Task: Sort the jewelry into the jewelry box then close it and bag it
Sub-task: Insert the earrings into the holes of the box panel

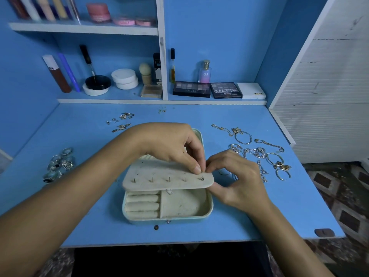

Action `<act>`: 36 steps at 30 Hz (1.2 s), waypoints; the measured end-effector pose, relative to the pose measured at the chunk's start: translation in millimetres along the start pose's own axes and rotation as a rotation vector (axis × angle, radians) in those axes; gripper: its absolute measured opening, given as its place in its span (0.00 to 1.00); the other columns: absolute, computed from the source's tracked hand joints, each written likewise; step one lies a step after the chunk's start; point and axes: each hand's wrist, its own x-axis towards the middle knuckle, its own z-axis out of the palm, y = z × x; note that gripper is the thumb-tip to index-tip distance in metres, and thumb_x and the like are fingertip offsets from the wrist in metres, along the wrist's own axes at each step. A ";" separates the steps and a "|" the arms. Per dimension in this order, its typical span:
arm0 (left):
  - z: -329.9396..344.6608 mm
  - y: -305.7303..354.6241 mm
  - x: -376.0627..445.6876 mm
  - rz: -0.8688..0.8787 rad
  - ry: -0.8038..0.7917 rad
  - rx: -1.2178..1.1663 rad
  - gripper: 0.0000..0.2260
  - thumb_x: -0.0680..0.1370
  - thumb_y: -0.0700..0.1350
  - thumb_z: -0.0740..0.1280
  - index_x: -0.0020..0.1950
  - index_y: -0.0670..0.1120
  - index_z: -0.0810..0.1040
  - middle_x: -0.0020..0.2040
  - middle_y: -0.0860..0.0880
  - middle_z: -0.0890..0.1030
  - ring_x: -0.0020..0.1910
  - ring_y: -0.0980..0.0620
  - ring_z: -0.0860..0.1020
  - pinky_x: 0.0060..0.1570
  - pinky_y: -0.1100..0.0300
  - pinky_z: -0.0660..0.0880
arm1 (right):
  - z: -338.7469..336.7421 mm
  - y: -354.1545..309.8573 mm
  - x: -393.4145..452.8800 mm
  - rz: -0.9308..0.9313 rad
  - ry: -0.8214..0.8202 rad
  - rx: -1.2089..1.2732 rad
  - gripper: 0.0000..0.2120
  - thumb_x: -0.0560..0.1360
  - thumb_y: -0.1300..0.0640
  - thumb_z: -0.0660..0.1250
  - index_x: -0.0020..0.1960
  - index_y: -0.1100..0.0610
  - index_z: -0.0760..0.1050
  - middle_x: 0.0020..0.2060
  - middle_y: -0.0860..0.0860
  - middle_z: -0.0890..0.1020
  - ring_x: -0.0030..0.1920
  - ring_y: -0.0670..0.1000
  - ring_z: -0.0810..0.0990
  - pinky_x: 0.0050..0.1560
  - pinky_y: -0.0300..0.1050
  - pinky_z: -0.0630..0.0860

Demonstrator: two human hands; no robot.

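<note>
Both my hands pinch at the earring flap (167,177) of the open jewelry box (208,208): left hand (169,145), right hand (237,176).

Desk (83,226) and back wall: plain blue; shelf boards white. Jewelry box (185,220): pale blue shell, cream lining, cream earring panel (159,172) dotted with small dark holes. Rings (59,164), chains (259,152): silver with gold touches.

The one camera sits on my head, looking forward and down over the near edge of the blue desk (249,216). It is close above my hands, facing the shelves (111,99) along the far edge.
</note>
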 end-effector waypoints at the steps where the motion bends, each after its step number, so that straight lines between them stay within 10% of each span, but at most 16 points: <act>1: 0.1 0.7 -0.2 -0.002 -0.001 0.003 0.03 0.75 0.47 0.75 0.48 0.53 0.86 0.45 0.60 0.84 0.45 0.65 0.79 0.43 0.74 0.68 | -0.2 0.1 -0.1 0.001 -0.001 0.003 0.06 0.70 0.61 0.78 0.39 0.61 0.81 0.40 0.48 0.84 0.43 0.50 0.83 0.44 0.46 0.77; 36: 9.5 5.3 -5.4 -0.024 0.103 0.078 0.03 0.73 0.47 0.73 0.42 0.55 0.85 0.37 0.63 0.82 0.37 0.64 0.78 0.46 0.57 0.78 | 1.3 0.3 0.1 -0.056 0.013 -0.012 0.07 0.71 0.60 0.77 0.39 0.62 0.82 0.40 0.49 0.85 0.42 0.50 0.83 0.44 0.47 0.78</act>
